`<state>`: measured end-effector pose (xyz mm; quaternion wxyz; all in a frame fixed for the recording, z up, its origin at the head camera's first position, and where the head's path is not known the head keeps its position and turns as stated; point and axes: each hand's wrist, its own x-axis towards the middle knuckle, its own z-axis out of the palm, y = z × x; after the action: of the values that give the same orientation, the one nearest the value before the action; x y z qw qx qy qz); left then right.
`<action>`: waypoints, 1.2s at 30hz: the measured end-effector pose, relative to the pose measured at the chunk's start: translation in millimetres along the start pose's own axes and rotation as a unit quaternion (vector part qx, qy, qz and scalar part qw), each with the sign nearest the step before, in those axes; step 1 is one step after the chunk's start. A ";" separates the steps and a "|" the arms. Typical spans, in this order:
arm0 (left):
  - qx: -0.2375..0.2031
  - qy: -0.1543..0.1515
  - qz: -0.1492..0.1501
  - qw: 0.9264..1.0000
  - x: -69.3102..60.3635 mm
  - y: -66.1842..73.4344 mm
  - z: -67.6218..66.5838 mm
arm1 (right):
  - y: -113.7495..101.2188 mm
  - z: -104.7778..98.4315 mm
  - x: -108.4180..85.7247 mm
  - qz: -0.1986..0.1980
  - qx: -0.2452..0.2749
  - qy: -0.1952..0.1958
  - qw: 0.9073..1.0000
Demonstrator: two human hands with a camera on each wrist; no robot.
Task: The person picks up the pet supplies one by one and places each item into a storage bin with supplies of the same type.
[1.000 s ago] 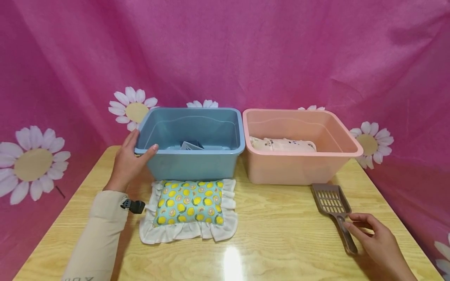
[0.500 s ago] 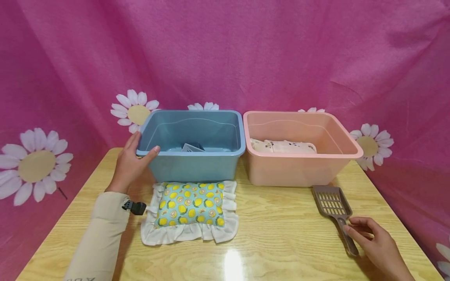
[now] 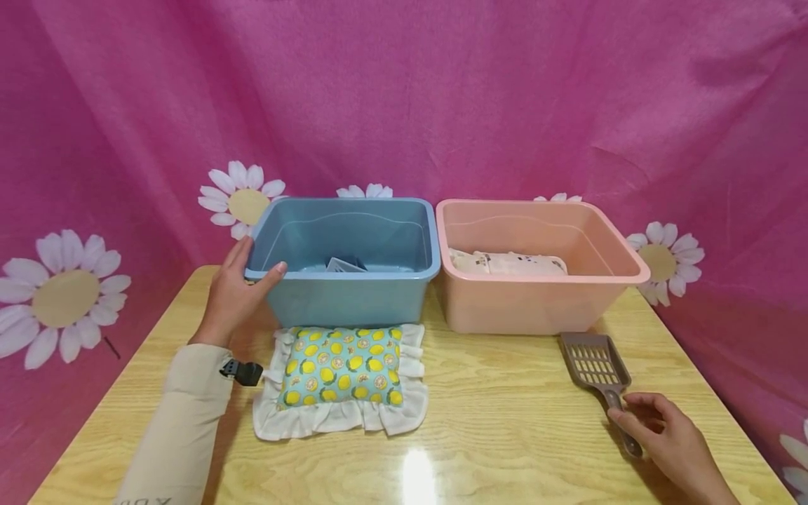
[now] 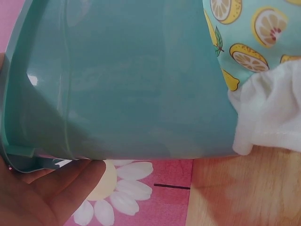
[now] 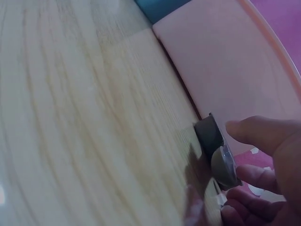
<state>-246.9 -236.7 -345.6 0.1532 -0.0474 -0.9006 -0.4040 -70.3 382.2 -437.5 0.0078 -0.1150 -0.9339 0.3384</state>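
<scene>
At the front left corner of the blue bin (image 3: 347, 298) my left hand (image 3: 233, 294) grips the rim, its thumb over the front edge and its fingers along the left side. The left wrist view shows this hand (image 4: 51, 193) against the bin's outer wall (image 4: 136, 89). Beside the handle of a brown slotted scoop (image 3: 595, 361) is my right hand (image 3: 672, 438), thumb and fingers parted around the handle. In the right wrist view a gap shows between the thumb and fingers of that hand (image 5: 277, 160), close to the scoop (image 5: 223, 167); firm contact cannot be told.
A lemon-print pillow (image 3: 341, 368) with white frills lies in front of the blue bin. The pink bin (image 3: 524, 305) holds a pale patterned cloth item (image 3: 520, 264). A small grey object (image 3: 344, 265) is inside the blue bin. Behind hangs a pink floral curtain (image 3: 404, 91).
My right hand has shifted slightly left, its thumb now across the scoop's handle. My left hand keeps its place on the blue bin. The head view has tilted slightly since the first frame.
</scene>
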 end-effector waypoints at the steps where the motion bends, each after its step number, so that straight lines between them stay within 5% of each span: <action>1: 0.001 0.000 0.000 1.000 0.0 0.2 0.1 | 0.1 0.6 0.5 -0.004 -0.003 0.005 1.000; 9: 0.003 0.001 0.000 1.000 0.5 0.8 -0.3 | 2.0 6.9 4.6 -0.065 -0.044 0.057 0.995; 36: 0.000 0.002 0.001 1.000 2.4 0.7 -0.7 | 2.0 4.8 9.7 -0.045 -0.073 0.063 0.994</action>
<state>-248.9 -236.8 -343.9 0.1554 -0.0471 -0.9004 -0.4037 -79.7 382.8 -443.1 0.0731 -0.0937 -0.9581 0.2606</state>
